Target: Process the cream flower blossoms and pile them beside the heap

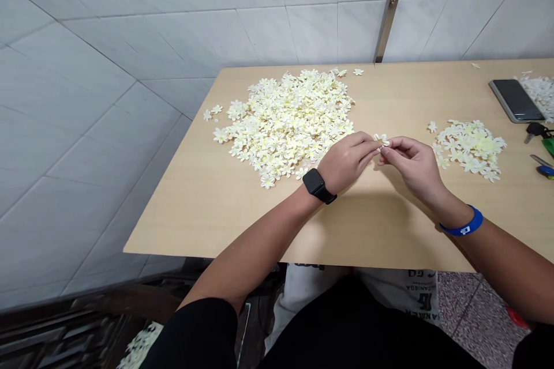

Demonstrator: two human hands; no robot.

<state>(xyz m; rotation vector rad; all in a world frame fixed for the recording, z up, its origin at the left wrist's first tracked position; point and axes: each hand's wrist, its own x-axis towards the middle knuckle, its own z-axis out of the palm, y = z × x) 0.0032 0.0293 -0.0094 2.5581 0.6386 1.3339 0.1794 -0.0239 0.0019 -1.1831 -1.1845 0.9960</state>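
Between my two hands, above the table, is a small white artificial flower (381, 139). My left hand (346, 162), with a black watch on its wrist, pinches it from the left side. From the right, my right hand (411, 167) also pinches at the flower with thumb and forefinger; a blue band circles that wrist. A large heap of white flowers with yellow centres (289, 121) lies to the left of my hands. Right of them is a smaller pile of similar flowers (470, 147). The exact grip at the fingertips is partly hidden.
The tan tabletop (208, 207) meets a tiled wall (259, 34) at the back. At the right are a phone (517, 101), a heap of small white pieces (541, 95), a dark key (535, 130) and a blue-handled tool (545, 171). More flowers (141, 349) lie below at lower left.
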